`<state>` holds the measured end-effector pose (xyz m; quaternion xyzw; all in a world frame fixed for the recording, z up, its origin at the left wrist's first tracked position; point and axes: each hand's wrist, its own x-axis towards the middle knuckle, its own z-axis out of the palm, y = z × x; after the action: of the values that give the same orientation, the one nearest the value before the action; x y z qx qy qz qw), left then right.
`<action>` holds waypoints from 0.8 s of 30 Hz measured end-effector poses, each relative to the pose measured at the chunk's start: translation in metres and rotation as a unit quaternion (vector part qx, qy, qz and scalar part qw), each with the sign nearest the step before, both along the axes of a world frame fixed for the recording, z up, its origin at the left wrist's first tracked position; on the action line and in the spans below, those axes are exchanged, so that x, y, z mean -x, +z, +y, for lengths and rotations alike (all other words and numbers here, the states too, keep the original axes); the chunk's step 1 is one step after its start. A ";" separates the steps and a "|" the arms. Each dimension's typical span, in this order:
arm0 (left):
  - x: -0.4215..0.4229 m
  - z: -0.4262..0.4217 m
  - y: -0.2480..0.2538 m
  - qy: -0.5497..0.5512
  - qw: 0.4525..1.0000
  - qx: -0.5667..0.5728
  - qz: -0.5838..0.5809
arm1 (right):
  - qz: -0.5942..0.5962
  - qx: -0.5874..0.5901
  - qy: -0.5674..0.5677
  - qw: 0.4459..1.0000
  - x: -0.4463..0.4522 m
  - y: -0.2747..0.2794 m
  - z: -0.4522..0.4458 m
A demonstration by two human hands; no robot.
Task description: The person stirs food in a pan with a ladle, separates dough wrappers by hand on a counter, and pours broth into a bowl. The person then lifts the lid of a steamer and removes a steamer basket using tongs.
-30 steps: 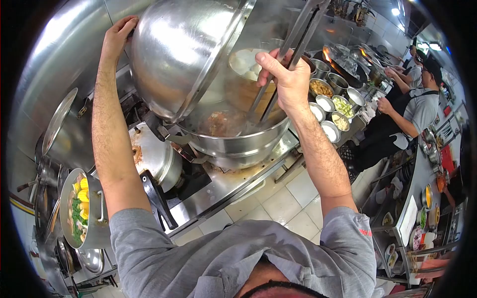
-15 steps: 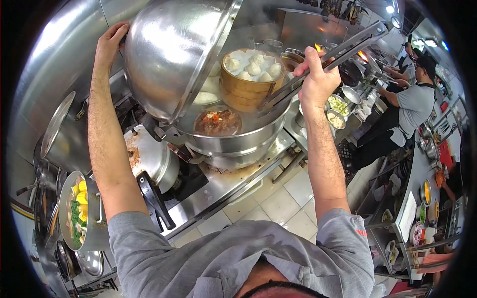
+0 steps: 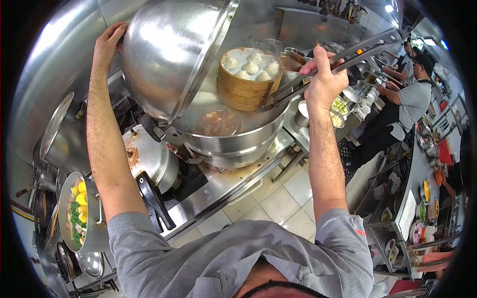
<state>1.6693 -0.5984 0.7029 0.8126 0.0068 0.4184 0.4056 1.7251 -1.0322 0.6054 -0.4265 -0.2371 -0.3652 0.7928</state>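
Note:
My left hand is closed at the far side of a large domed steel lid, which is tilted up over a big steamer pot. What exactly the fingers grip there is hidden. A pair of metal tongs is held in my right hand, tips pointing down-left. They meet the lower right side of a bamboo steamer basket, which holds several white dumplings on paper. Beneath it, a dish of red-topped food shows through steam, and white buns sit partly behind the lid.
A lidded pan with a black handle stands on the stove before the pot. At left is a pot of corn and greens. Bowls of chopped food stand at right. A co-worker is further right, near a prep counter.
My right hand has shifted slightly up and right with the tongs. The lid and basket appear a little further left. Steam now veils the red-topped dish more.

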 end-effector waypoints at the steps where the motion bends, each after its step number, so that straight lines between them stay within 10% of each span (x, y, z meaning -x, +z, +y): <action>1: 0.000 -0.001 0.000 0.006 1.000 -0.005 0.001 | -0.019 -0.008 -0.006 1.000 0.003 0.001 -0.002; 24: 0.001 0.009 -0.003 -0.005 0.999 0.032 -0.014 | -0.070 0.010 0.129 0.989 0.063 0.002 0.038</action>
<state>1.6679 -0.5891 0.7002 0.7934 0.0108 0.4273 0.4334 1.6620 -0.9945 0.6071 -0.3737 -0.3483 -0.2868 0.8104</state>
